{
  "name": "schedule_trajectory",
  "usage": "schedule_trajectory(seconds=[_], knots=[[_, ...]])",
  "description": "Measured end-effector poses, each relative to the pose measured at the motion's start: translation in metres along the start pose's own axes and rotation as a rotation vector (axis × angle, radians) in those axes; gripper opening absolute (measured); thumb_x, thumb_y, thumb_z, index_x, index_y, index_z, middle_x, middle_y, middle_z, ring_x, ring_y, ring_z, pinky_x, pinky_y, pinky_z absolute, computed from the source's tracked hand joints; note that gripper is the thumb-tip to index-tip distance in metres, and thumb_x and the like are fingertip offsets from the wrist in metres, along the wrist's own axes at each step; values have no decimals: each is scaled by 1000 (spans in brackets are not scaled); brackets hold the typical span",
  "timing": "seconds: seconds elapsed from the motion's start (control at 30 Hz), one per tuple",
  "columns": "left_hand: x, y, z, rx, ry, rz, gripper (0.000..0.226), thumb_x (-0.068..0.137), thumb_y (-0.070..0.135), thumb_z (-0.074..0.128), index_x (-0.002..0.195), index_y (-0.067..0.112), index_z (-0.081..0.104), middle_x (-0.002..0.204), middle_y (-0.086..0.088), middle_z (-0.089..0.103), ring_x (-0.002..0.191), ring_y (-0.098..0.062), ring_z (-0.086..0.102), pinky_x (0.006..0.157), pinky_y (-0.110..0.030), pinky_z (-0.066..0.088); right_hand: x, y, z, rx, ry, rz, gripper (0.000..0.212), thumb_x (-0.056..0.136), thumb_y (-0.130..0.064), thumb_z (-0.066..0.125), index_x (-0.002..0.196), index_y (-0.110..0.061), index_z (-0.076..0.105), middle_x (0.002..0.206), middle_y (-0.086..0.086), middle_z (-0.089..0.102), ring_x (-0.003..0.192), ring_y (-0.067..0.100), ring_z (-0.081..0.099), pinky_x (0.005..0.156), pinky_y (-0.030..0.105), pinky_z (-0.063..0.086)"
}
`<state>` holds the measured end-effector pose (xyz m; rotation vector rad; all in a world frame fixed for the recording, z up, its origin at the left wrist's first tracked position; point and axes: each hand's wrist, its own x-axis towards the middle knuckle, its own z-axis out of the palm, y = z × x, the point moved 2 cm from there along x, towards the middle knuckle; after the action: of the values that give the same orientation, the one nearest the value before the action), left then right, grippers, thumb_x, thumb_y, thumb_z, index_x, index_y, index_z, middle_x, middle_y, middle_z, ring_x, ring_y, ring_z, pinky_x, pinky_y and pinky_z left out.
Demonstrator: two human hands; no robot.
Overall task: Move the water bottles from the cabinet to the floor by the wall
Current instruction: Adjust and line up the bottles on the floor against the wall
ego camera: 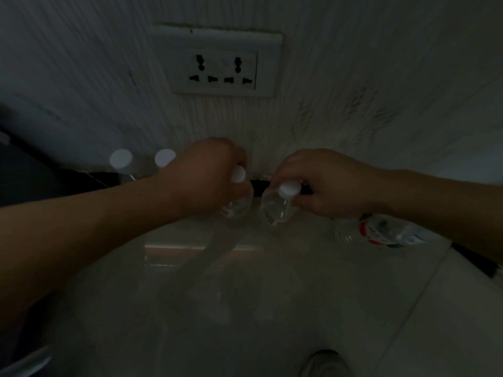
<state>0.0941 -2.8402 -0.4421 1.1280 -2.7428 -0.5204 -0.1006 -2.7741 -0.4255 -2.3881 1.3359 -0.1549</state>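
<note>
**A:** In a dim room, the fingers of your left hand (206, 172) curl round the neck of a clear water bottle (237, 204), just under its white cap.

**B:** Your right hand (326, 183) grips a second bottle (276, 210) the same way, with fingers and thumb closed round the neck below the cap.

**A:** You hold both upright, side by side, close but apart, low over the pale tiled floor (299, 295) at the foot of the wall (353, 91). Whether their bases touch the tiles cannot be told.

**B:** Beyond your left wrist, a nearer capped bottle (165, 158) and a farther capped bottle (121, 160) stand against the wall, both blurred.

**A:** Under your right forearm, a labelled bottle (381, 232) lies on its side on the floor.

**B:** Above your hands a double socket plate (217, 61) sits in the wall. At the bottom edge is the toe of a shoe (324, 363).
</note>
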Motion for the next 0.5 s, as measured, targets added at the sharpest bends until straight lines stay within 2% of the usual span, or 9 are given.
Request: schedule_trajectory(seconds=[0.07,0.2,0.37,0.5], knots=[[0,-2,-3,-6,-15,4,32,78,38,74,98,14,71,92,-1,61,79,-8,51,65,-22,29,0,0,0,4,19,28,31,77,-25,64,106,-17,69,100,0,68,91,15,61,76,23,40],[-2,-5,-9,4,-53,13,34,80,32,73,109,16,70,102,-4,61,85,-6,46,72,-20,31,2,3,0,25,71,87,31,76,-23,73,106,-18,69,100,-1,68,85,7,56,70,20,36],[-6,-2,-17,-5,-64,36,26,82,20,68,107,16,70,101,-4,60,90,-18,57,78,-30,46,6,0,-2,23,117,140,34,70,-24,78,103,-19,69,95,-4,68,79,1,49,66,18,33],[-9,-2,-22,-22,-91,54,28,79,17,69,108,18,70,103,-3,60,92,-17,57,82,-34,49,10,-1,-3,12,133,184,35,70,-30,78,102,-22,68,93,-8,66,76,1,51,63,17,34]])
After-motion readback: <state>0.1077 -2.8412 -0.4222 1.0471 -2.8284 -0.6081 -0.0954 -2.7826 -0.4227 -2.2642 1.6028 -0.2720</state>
